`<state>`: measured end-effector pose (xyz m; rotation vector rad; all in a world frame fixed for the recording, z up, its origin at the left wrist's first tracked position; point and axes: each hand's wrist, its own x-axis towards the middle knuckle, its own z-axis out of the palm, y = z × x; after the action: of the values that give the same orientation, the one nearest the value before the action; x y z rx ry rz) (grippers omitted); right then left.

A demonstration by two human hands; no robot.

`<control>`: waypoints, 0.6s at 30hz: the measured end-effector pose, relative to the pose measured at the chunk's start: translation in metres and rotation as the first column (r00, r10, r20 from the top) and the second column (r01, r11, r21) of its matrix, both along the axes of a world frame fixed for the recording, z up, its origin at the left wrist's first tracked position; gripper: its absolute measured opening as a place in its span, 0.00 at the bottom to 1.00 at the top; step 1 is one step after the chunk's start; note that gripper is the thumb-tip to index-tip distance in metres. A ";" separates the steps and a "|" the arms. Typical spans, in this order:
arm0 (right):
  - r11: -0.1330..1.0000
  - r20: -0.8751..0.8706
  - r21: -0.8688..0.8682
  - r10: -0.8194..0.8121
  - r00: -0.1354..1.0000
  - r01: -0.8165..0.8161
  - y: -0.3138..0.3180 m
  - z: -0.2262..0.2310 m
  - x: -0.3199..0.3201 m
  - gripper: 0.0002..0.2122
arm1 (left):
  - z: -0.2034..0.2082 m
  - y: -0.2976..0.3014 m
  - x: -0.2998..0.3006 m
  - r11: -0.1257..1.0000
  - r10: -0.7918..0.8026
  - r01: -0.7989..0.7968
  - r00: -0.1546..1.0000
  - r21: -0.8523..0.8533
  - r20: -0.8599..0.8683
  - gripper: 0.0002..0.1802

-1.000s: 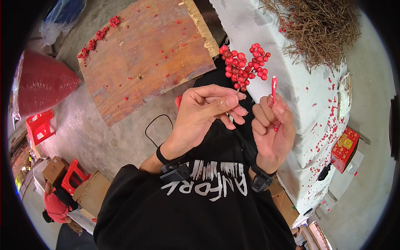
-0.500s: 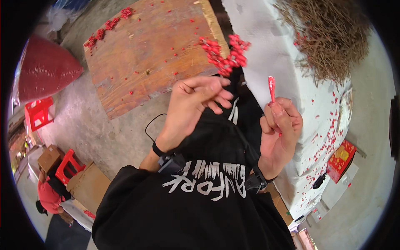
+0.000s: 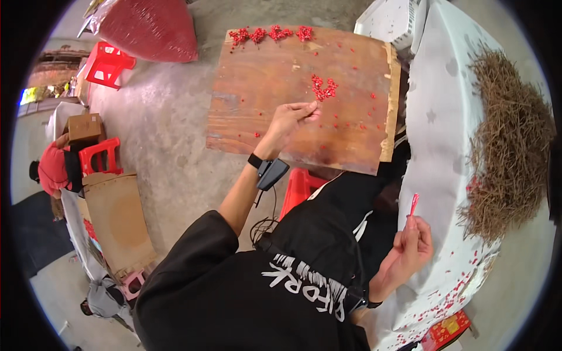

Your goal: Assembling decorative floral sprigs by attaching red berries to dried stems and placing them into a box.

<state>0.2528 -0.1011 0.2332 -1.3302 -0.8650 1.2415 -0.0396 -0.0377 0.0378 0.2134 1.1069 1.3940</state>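
Over the wooden board (image 3: 257,105), my left hand (image 3: 288,121) pinches the lower end of a sprig of red berries (image 3: 324,88) between thumb and fingertips. Small bunches of red berries (image 3: 281,33) lie in a row along the board's far edge, with loose berries scattered across it. My right hand (image 3: 413,245) is lower and to the right, beside the white-covered table. Its closed fingers hold a slim red-and-white strip-like piece (image 3: 415,204) pointing up; its exact kind cannot be made out.
On the white-covered table (image 3: 430,152) at right lies a heap of brown twigs (image 3: 509,146), with red bits nearer me. A white crate (image 3: 389,23) stands at the far right. Red stools (image 3: 111,64), a large red sack (image 3: 146,29), cardboard (image 3: 120,216) and two people are to the left.
My left hand has closed on the berry sprig and carried it out over the board. My right hand keeps the red-and-white piece. The view has swung left.
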 end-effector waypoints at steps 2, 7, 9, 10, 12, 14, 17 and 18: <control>0.996 0.022 -0.041 -0.073 0.997 0.074 0.001 0.000 -0.007 0.03 | -0.002 0.018 -0.006 1.000 -0.023 0.023 1.000 0.010 0.000 0.13; 0.995 0.093 -0.014 -0.096 0.991 0.097 -0.006 -0.014 0.020 0.04 | -0.017 0.101 -0.008 0.994 0.078 -0.082 0.995 0.067 0.063 0.13; 0.994 0.106 -0.006 -0.111 0.988 0.112 -0.011 -0.016 0.026 0.04 | -0.027 0.135 -0.008 0.985 0.144 -0.155 0.981 0.077 0.129 0.11; 0.992 0.113 -0.003 -0.127 0.985 0.128 -0.012 -0.016 0.029 0.04 | -0.031 0.149 -0.010 0.984 0.143 -0.155 0.981 0.083 0.133 0.11; 0.990 0.121 0.004 -0.143 0.982 0.143 -0.014 -0.017 0.031 0.04 | -0.040 0.173 -0.013 0.951 0.304 -0.308 0.928 -0.018 0.216 0.09; 0.982 0.152 -0.012 -0.185 0.971 0.189 -0.017 -0.017 0.030 0.04 | -0.052 0.189 -0.019 0.925 0.379 -0.374 0.890 -0.069 0.254 0.08; 0.975 0.168 -0.023 -0.212 0.963 0.219 -0.020 -0.018 0.033 0.04 | -0.074 0.192 -0.035 0.918 0.390 -0.395 0.875 -0.045 0.286 0.06; 0.973 0.170 -0.027 -0.223 0.960 0.231 -0.022 -0.019 0.034 0.04 | -0.076 0.192 -0.035 0.920 0.386 -0.389 0.877 -0.047 0.288 0.06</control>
<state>0.2867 -0.1226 0.2143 -1.5417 -0.7771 0.9876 -0.0744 0.1544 -0.0380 -0.2171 0.9215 1.7252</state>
